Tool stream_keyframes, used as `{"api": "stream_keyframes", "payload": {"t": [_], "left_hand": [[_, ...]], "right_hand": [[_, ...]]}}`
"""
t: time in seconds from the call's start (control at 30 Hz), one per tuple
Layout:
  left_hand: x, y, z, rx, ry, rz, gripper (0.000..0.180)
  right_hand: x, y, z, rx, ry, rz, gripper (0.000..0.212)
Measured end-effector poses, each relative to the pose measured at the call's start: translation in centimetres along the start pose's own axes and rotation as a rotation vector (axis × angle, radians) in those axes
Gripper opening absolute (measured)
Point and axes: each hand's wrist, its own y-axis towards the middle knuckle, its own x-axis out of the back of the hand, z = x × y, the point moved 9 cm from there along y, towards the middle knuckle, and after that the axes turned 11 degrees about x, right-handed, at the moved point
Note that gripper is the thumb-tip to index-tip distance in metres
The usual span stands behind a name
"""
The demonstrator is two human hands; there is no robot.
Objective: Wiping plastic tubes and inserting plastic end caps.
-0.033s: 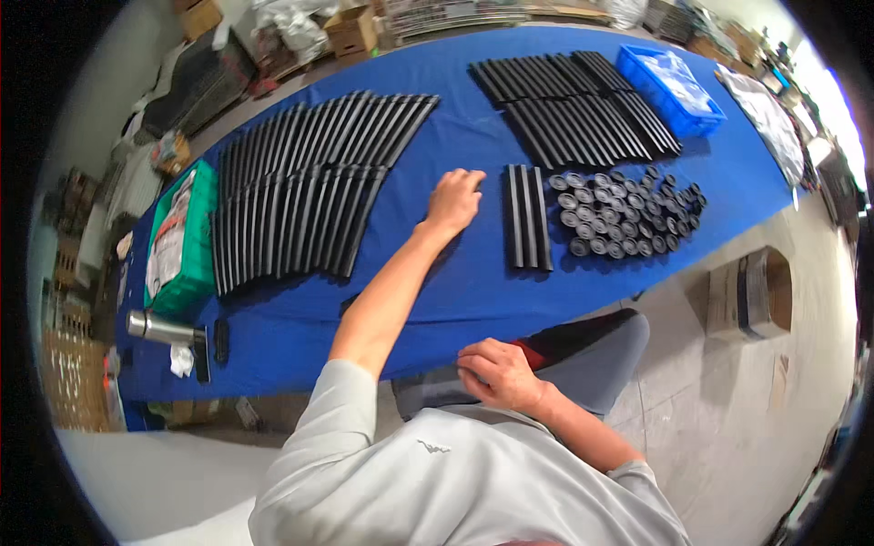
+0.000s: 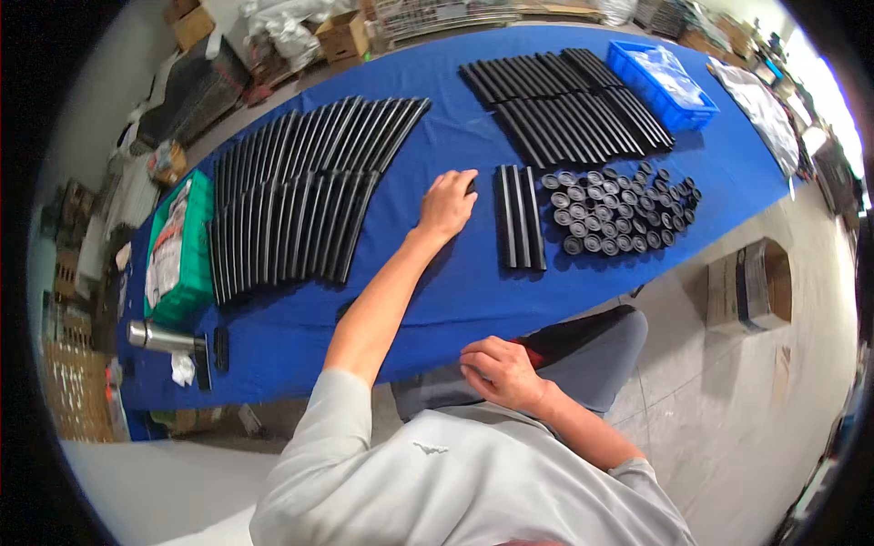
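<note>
My left hand (image 2: 446, 206) reaches over the blue-covered table, fingers curled closed round a dark piece (image 2: 471, 187). Only a bit of that piece shows at the fingertips, so its kind is unclear. To its right lie three black tubes (image 2: 521, 218) side by side. Beyond them spreads a cluster of round black caps (image 2: 601, 214) with ringed faces. My right hand (image 2: 505, 371) is held close to my body by the near table edge, its fingers curled in; whatever may be inside them is hidden. A dark end (image 2: 342, 309) peeks out beside my left forearm.
Two rows of black tubes (image 2: 291, 191) fan across the left of the table (image 2: 437, 314); more tubes (image 2: 564, 105) lie at the far right. A green bin (image 2: 196, 264), a steel flask (image 2: 159, 335) and a blue basket (image 2: 696, 118) stand near the edges. A cardboard box (image 2: 748, 287) sits on the floor.
The whole view has shifted slightly. My left hand stays in nearly the same spot, its fingers turned a little so the dark piece shows more. My right hand looks unchanged.
</note>
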Motion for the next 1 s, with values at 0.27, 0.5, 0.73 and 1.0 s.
{"api": "stream_keyframes", "payload": {"t": [0.27, 0.5, 0.73, 1.0], "left_hand": [[-0.7, -6.0, -5.5, -0.132, 0.069, 0.164, 0.041], [-0.9, -8.0, -4.5, -0.086, 0.098, 0.027, 0.044], [-0.8, -8.2, -4.4, -0.075, 0.077, 0.021, 0.043], [-0.6, -7.2, -4.5, -0.080, 0.078, 0.032, 0.042]], "right_hand": [[-0.4, -3.9, -1.9, -0.110, 0.042, 0.012, 0.008], [-8.6, -12.6, -7.4, -0.286, -0.222, 0.728, 0.026], [-5.9, -10.9, -16.6, -0.201, -0.587, 0.856, 0.040], [-1.2, -8.2, -17.5, -0.395, -0.377, 0.921, 0.042]]}}
